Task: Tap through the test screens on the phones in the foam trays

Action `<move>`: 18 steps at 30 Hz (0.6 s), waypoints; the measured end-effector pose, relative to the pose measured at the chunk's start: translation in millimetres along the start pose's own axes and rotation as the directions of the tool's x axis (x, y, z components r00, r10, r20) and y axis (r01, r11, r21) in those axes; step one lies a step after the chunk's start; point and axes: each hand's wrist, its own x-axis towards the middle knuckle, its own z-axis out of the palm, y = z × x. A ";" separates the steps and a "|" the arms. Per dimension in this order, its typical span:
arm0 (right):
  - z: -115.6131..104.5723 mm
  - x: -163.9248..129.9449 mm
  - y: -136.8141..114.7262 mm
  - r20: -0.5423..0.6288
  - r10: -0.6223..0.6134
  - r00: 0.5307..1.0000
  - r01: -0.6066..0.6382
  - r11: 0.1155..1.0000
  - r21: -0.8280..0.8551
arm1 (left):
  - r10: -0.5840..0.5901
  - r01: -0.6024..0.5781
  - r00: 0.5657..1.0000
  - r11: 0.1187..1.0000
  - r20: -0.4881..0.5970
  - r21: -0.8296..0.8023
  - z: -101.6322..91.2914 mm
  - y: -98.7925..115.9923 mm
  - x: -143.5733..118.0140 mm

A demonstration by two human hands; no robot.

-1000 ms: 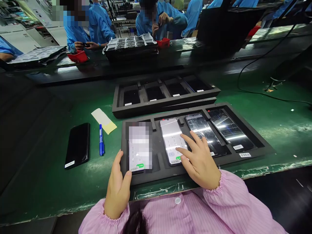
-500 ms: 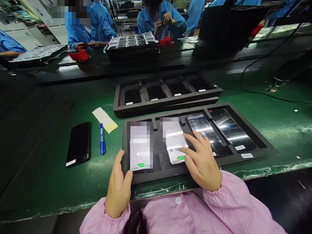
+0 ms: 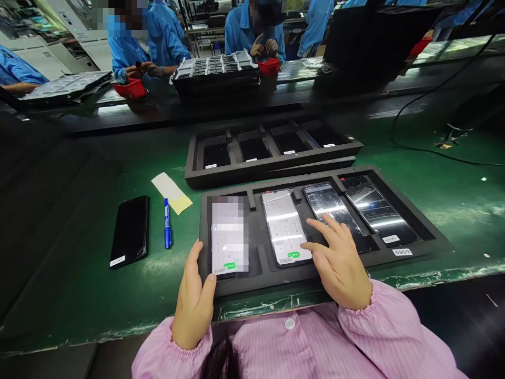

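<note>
A: Where's the lit phone [image 3: 286,227] relative to your right hand [image 3: 341,263]?

B: Just left of it, second slot of the near foam tray [image 3: 418,223]. Long axis runs away from me. My right fingers [image 3: 313,246] are spread, holding nothing, index tip on its lower right edge.

A: Left hand [image 3: 193,305]?

B: Open too, thumb on the tray's near-left corner, beside the first phone [image 3: 230,235]. Right is nearer.

Glossy glass phones [image 3: 286,227] in matt foam tray [image 3: 418,221].

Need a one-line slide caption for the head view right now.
Right hand taps the second lit phone in a black foam tray; left hand steadies the tray's near-left corner.
</note>
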 end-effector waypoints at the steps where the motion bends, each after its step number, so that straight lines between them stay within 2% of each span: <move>1: 0.7 0.4 -2.1 0.003 0.009 1.000 -0.009 1.000 -0.009 | 0.001 -0.001 1.000 1.000 0.000 -0.001 0.1 0.0 0.2; 4: 3.4 1.3 -11.4 0.034 -0.033 0.999 0.031 0.999 0.031 | 0.001 -0.001 1.000 1.000 0.001 -0.004 -0.1 0.4 0.7; 8: 5.6 1.9 -21.4 0.138 -0.101 0.985 0.091 0.993 0.073 | -0.001 0.001 1.000 1.000 -0.003 0.000 -0.5 1.1 0.3; 13: 3.0 -0.2 -15.7 -0.036 -0.014 0.999 0.015 1.000 0.016 | -0.006 0.006 1.000 1.000 -0.005 0.005 -0.1 1.0 -0.6; 16: 3.4 -0.1 -16.3 -0.029 0.021 0.999 -0.021 1.000 -0.009 | -0.015 0.015 1.000 1.000 0.000 0.005 -0.1 0.8 -0.3; 18: 5.0 1.8 -21.5 0.012 -0.010 1.000 0.009 1.000 0.029 | -0.012 0.012 1.000 1.000 0.002 0.003 -0.2 1.0 0.1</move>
